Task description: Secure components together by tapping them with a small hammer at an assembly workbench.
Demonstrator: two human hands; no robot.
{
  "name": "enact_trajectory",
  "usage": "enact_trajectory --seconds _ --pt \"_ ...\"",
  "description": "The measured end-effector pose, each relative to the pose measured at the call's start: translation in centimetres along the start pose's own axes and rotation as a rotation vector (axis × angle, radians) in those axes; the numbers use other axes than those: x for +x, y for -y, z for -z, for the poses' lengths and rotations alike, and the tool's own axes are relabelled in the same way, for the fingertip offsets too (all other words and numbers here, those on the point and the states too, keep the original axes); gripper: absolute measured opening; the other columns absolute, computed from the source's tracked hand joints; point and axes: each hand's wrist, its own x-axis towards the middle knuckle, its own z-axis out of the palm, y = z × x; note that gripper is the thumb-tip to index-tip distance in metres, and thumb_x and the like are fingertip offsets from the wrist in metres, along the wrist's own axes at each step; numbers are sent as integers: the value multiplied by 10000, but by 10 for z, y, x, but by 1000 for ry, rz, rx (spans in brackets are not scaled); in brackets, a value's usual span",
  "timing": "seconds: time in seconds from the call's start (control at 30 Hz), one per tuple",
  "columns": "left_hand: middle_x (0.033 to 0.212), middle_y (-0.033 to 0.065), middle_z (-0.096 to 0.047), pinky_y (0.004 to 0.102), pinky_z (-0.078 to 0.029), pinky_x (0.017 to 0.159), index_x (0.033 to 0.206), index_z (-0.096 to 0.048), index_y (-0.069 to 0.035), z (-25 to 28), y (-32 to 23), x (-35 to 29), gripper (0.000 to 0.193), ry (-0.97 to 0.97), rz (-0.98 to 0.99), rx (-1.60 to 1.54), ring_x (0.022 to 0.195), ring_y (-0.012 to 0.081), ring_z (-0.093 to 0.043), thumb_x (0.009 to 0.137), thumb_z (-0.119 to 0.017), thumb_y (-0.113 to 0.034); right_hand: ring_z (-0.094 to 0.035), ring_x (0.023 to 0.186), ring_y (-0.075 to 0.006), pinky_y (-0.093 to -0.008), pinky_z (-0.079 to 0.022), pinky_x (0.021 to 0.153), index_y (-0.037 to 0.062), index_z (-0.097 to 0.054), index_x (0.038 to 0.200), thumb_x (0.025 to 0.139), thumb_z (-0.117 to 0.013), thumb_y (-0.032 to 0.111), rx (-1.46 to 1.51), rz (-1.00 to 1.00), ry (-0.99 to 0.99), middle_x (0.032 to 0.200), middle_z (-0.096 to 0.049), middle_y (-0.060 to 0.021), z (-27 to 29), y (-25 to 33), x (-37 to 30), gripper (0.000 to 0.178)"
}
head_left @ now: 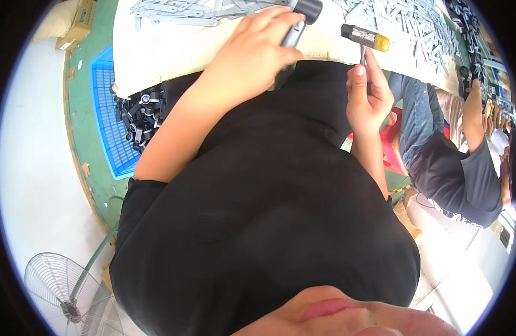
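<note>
My left hand (251, 49) is over the near edge of the cream-covered table, its fingers closed round a grey part with a round black end (309, 10). The grey body of that part shows between thumb and fingers; the rest is behind the hand. To the right, my right hand (371, 103) grips the thin handle of a small mallet (363, 37). The mallet's head is black at one end and clear yellow at the other, and it is held up level above the table edge, apart from the grey part.
Flat grey metal strips (182, 12) lie at the table's far left, with a larger heap of strips (395, 22) at right. Beside my left arm stands a blue basket (101, 106) of black-and-grey parts. A fan (70, 291), a red stool (390, 143) and a seated co-worker (454, 173) are nearby.
</note>
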Motion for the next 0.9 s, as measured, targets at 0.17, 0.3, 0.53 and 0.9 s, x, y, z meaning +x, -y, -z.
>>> enact_trajectory --seconds 0.17,0.3,0.53,0.9 --pt "1199 127 -690 442 -543 946 1084 -711 -49 -3 12 -9 259 7 355 -123 1141 332 -657 827 -695 -26 -580 703 -55 -209 -486 657 3 -661 1391 1045 -648 56 -22 -27 74 819 -676 -17 -7 -1 2 351" --pt "1006 148 -746 366 -585 824 1184 -637 -12 -13 20 -10 303 -125 487 -263 902 269 -744 898 -738 -7 -612 714 -82 -233 -512 679 3 -672 1375 1034 -647 28 -22 -34 197 810 -691 -35 -12 2 9 344" --pt "1021 166 -744 377 -579 814 1221 -633 -26 -28 28 -13 457 -349 515 -433 941 329 -748 811 -834 -24 -584 779 -85 -224 -493 725 -4 -634 1423 1043 -628 -4 -7 256 343 932 -700 -43 -19 30 36 380" --pt "984 166 -728 398 -571 820 1225 -633 -20 -30 29 -17 463 -378 471 -449 909 341 -728 802 -820 -16 -627 689 -135 -250 -524 714 0 -712 1312 988 -652 -32 -467 344 408 851 -731 -147 -42 46 46 331"
